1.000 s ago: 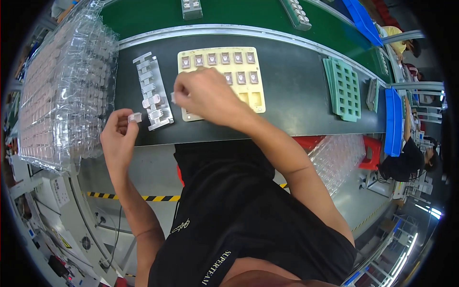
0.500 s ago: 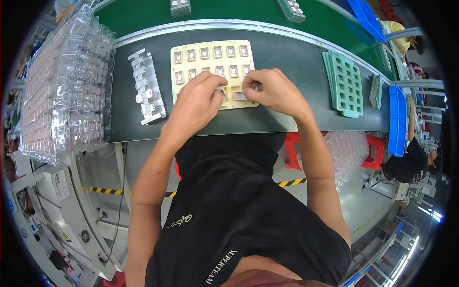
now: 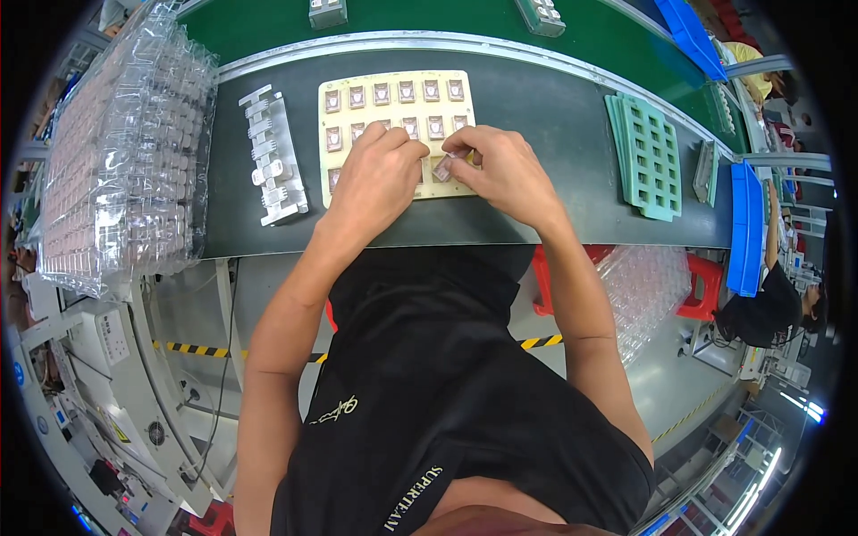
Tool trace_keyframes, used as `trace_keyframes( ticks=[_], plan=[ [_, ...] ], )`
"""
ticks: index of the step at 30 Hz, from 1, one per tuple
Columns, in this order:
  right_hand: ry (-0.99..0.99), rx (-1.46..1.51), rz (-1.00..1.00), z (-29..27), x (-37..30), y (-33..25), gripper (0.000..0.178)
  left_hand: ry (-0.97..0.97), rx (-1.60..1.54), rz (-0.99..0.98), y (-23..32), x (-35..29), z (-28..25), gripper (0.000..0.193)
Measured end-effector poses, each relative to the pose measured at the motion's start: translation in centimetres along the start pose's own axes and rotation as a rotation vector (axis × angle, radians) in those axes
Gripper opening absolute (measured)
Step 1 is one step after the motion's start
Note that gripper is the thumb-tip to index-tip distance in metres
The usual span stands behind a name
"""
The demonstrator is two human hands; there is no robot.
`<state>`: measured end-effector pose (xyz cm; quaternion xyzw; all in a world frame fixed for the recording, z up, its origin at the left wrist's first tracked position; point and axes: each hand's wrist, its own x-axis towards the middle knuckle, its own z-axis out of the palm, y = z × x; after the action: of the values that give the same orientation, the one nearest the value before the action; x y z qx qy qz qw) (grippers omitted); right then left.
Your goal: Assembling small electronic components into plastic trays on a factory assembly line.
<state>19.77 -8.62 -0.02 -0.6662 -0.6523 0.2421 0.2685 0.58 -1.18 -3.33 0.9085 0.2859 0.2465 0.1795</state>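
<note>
A cream tray (image 3: 394,113) with rows of small rectangular pinkish-grey parts in its pockets lies flat on the dark worktop. Over its front right corner, my right hand (image 3: 505,171) pinches one such small rectangular part (image 3: 441,168), which sits tilted in the front row. My left hand (image 3: 377,179) is over the front middle of the tray, its fingers pressed together beside that part. Whatever those left fingertips hold, if anything, is hidden. The back of the left hand covers several pockets.
Left of the tray lies a silvery-white toothed metal strip (image 3: 275,161). A tall stack of clear plastic trays (image 3: 125,161) stands at the far left. Green slotted plates (image 3: 645,156) and a blue bin (image 3: 744,228) are at right. Behind runs a green conveyor (image 3: 429,18).
Both hands have shifted slightly. The left fingertips have moved up and toward the right hand. At the front right, the small part is now tilted between my right fingers.
</note>
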Motion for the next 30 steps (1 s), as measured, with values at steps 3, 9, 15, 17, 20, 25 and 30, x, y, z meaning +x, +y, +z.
trace_keyframes(
  ticks=[3, 9, 15, 17, 20, 25, 30],
  plan=[
    [-0.002, 0.058, 0.001, 0.0, -0.1, -0.1, 0.021, 0.021, -0.035, 0.003, -0.1, -0.1, -0.6, 0.016],
    [-0.002, 0.012, -0.076, 0.6, 0.5, -0.5, 0.018, 0.224, 0.035, -0.090, -2.1, -2.8, -7.2, 0.018],
    [0.064, 0.083, -0.055, 0.8, 0.3, -1.4, 0.018, 0.165, 0.300, -0.123, -4.9, -5.5, -11.0, 0.012],
    [0.108, 0.294, 0.062, 0.7, 0.1, -1.4, 0.018, 0.074, 0.373, -0.079, -4.6, -5.4, -9.8, 0.008],
    [0.110, 0.404, 0.096, 0.7, -0.4, -1.2, 0.018, -0.014, 0.474, -0.044, -4.5, -4.9, -8.4, 0.007],
    [0.155, 0.576, 0.080, 1.0, -1.0, -0.6, 0.018, -0.168, 0.684, -0.049, -4.7, -3.8, -7.7, 0.007],
    [0.200, 0.693, 0.106, 0.4, -1.5, -0.1, 0.018, -0.230, 0.676, 0.040, -5.6, -3.1, -7.2, 0.006]
  ],
)
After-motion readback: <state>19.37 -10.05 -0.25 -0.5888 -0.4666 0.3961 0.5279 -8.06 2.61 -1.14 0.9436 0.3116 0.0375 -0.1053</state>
